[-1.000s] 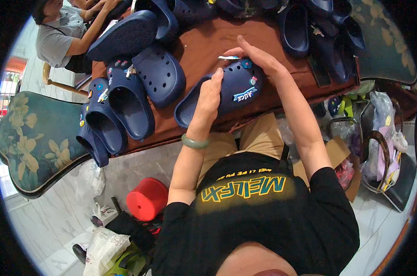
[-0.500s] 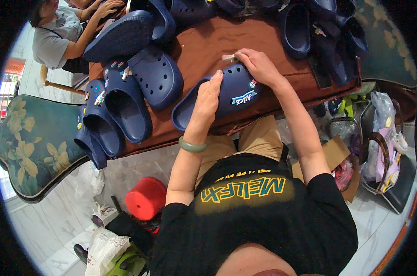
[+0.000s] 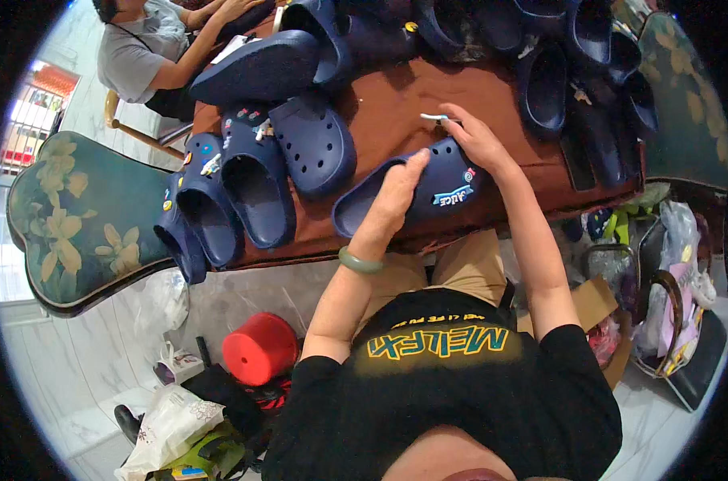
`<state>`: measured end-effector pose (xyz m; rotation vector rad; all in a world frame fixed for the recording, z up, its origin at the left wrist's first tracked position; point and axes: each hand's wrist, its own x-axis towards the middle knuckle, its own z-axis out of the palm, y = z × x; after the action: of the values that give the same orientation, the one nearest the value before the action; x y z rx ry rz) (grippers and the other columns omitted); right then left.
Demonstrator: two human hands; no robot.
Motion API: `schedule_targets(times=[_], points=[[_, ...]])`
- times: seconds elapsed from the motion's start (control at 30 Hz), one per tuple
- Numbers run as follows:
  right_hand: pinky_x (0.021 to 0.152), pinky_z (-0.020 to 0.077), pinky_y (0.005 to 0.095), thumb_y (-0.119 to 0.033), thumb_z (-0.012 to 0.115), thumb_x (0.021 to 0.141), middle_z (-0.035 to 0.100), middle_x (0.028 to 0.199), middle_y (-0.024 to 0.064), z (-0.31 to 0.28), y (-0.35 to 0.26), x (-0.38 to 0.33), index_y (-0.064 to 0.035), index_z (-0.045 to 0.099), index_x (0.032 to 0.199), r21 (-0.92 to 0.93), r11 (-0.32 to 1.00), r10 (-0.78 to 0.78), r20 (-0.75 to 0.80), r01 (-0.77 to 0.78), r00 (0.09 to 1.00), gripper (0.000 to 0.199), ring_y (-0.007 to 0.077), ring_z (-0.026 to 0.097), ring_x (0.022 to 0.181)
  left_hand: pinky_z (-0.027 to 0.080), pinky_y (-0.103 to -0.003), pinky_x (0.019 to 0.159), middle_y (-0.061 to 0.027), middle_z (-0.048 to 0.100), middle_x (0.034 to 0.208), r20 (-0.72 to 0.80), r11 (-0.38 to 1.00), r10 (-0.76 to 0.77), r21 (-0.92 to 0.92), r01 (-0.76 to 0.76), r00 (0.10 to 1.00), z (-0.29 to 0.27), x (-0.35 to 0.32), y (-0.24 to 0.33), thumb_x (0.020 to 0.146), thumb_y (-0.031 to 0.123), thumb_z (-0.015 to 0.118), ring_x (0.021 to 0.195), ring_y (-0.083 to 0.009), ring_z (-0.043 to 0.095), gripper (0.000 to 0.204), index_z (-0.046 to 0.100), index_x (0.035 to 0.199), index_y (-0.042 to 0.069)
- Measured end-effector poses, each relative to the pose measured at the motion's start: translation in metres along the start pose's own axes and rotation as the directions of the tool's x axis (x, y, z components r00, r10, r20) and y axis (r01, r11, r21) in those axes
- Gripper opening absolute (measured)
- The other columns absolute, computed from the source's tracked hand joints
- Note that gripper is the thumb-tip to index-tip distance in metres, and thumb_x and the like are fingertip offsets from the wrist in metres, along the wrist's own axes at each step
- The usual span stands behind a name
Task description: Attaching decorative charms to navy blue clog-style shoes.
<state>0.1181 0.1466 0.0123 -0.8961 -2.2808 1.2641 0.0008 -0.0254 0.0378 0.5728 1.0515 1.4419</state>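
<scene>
A navy clog with holes [image 3: 430,178] lies across my front at the table's near edge, its toe to the right. My left hand [image 3: 397,192] is closed on its upper side, the thumb along the top and the other fingers hidden. A blue banner-shaped charm [image 3: 454,196] and a small round candy-like charm [image 3: 469,174] are fixed on the clog. Just beyond the toe, my right hand [image 3: 478,143] pinches a small flat white-and-blue piece [image 3: 434,118], probably a shoe charm seen edge-on.
Decorated navy clogs [image 3: 255,192] stand in a row at the left, beside an undecorated one [image 3: 312,144]. More clogs [image 3: 543,88] crowd the far right of the brown-covered table [image 3: 396,100]. A person [image 3: 147,56] works at the far left. A red stool [image 3: 259,349] stands below.
My right hand has lifted slightly off the clog's toe, turning the small pinched piece. My left hand still holds the clog. The whole view has shifted.
</scene>
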Motion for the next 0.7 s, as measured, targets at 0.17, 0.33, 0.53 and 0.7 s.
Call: schedule_targets(times=[0.17, 0.33, 0.53, 0.7], points=[[0.096, 0.0413, 0.0388, -0.022, 0.060, 0.092, 0.062, 0.108, 0.0183, 0.007, 0.008, -0.004, 0.0019, 0.059, 0.120, -0.065, 0.985, -0.174, -0.287, 0.162, 0.942, 0.037, 0.0310, 0.055, 0.109, 0.049, -0.027, 0.084, -0.0038, 0.066, 0.106, 0.130, 0.997, -0.049, 0.064, 0.041, 0.990, 0.002, -0.001, -0.003, 0.093, 0.026, 0.061, 0.095, -0.0108, 0.061, 0.032, 0.063, 0.114, 0.002], [0.091, 0.0444, 0.0292, -0.021, 0.053, 0.097, 0.066, 0.105, 0.0109, 0.008, 0.003, -0.017, 0.0016, 0.062, 0.117, -0.023, 0.996, -0.084, -0.315, 0.080, 0.946, 0.032, 0.0188, 0.061, 0.098, 0.050, -0.027, 0.080, -0.0064, 0.068, 0.101, 0.071, 0.996, -0.080, -0.025, 0.082, 0.994, 0.001, 0.000, -0.002, 0.090, 0.023, 0.064, 0.090, -0.0117, 0.064, 0.029, 0.065, 0.108, 0.001], [0.097, 0.0404, 0.0317, -0.028, 0.052, 0.097, 0.052, 0.130, 0.0108, 0.013, -0.035, -0.054, -0.0049, 0.053, 0.131, 0.381, 0.921, 0.183, -0.233, -0.083, 0.955, 0.041, 0.0190, 0.048, 0.120, 0.051, -0.026, 0.074, -0.0069, 0.068, 0.099, -0.106, 0.983, 0.116, -0.130, -0.129, 0.988, 0.013, -0.007, -0.010, 0.093, 0.024, 0.062, 0.083, -0.0125, 0.065, 0.027, 0.066, 0.104, 0.000], [0.105, 0.0361, 0.0388, -0.042, 0.072, 0.079, 0.048, 0.130, 0.0189, 0.024, -0.023, -0.049, -0.0053, 0.045, 0.135, -0.037, 0.989, -0.145, -0.265, 0.140, 0.953, 0.073, 0.0317, 0.044, 0.126, 0.052, -0.028, 0.075, -0.0067, 0.067, 0.100, -0.163, 0.990, 0.050, -0.123, -0.070, 0.985, 0.006, 0.000, -0.009, 0.097, 0.028, 0.058, 0.083, -0.0132, 0.064, 0.034, 0.064, 0.108, -0.003]])
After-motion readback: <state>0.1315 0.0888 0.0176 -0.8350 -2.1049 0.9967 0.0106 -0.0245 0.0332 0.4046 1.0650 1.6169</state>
